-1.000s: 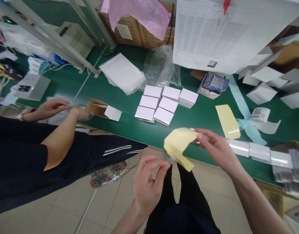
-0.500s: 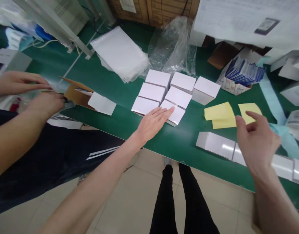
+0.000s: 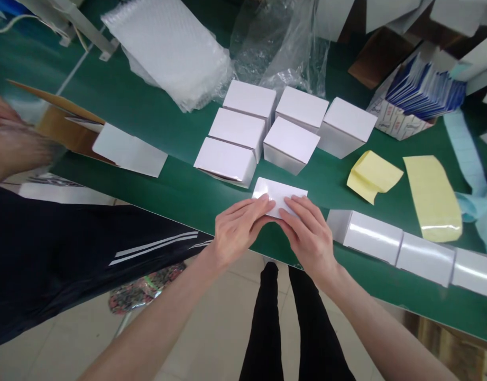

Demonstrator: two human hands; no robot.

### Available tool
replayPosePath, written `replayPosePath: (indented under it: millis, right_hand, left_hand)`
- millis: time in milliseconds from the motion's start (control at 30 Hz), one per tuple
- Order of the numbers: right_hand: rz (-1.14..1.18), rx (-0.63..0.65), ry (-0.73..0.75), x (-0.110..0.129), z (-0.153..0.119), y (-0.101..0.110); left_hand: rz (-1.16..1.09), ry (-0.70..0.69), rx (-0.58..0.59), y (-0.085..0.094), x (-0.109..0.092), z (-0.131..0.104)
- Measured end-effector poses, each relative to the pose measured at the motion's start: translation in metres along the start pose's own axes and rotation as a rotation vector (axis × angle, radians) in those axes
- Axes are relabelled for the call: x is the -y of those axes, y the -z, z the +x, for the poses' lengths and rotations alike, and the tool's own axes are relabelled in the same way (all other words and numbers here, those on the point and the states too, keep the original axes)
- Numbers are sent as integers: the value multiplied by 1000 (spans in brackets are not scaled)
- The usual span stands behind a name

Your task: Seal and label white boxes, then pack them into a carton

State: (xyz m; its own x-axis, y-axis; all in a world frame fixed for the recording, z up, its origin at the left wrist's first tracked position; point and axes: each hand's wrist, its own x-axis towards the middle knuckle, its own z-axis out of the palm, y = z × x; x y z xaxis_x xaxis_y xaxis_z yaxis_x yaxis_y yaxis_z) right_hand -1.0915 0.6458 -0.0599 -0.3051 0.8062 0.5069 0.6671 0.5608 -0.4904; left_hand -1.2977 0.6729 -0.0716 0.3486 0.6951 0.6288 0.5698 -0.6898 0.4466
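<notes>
Close to the front edge of the green table lies a small white box, slightly tilted toward me. My left hand grips its near left part, fingers bent over the top. From the right, my right hand closes on the same box with its fingertips on the top face. The front side of this box is hidden by my hands. Just behind it stand several white boxes in short rows, with closed tops.
On the right lie yellow paper pieces and a row of white boxes along the edge. Behind are blue packets in a carton and bubble-wrap bags. At left, a co-worker's hand is beside an open brown carton.
My left hand has drawn the front box out of the group toward the edge. My right hand has come left from the yellow papers onto this box. The yellow papers have shifted.
</notes>
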Motion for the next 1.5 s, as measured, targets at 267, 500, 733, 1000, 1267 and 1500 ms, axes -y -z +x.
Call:
replayPosePath:
  millis: [267,500,733,1000,1267,1500]
  right_hand:
    - [-32,-77,57,-18,-17,-18]
    - [23,-173,89,-24,-21,-27]
    - [24,-192,101,-28,-22,-31]
    - [-4,-214,114,-33,-26,-38]
    - [0,-243,144,-34,-26,-39]
    - [15,-229,135,-37,-27,-40]
  left_hand:
    - [43,-30,-37,-2,5,0]
    - [28,59,-14,0,-3,0]
    - [-117,277,51,36,-24,10]
    - [-246,164,343,31,-9,20]
    - [-173,91,302,21,-6,20]
    - [-165,101,362,25,-6,20]
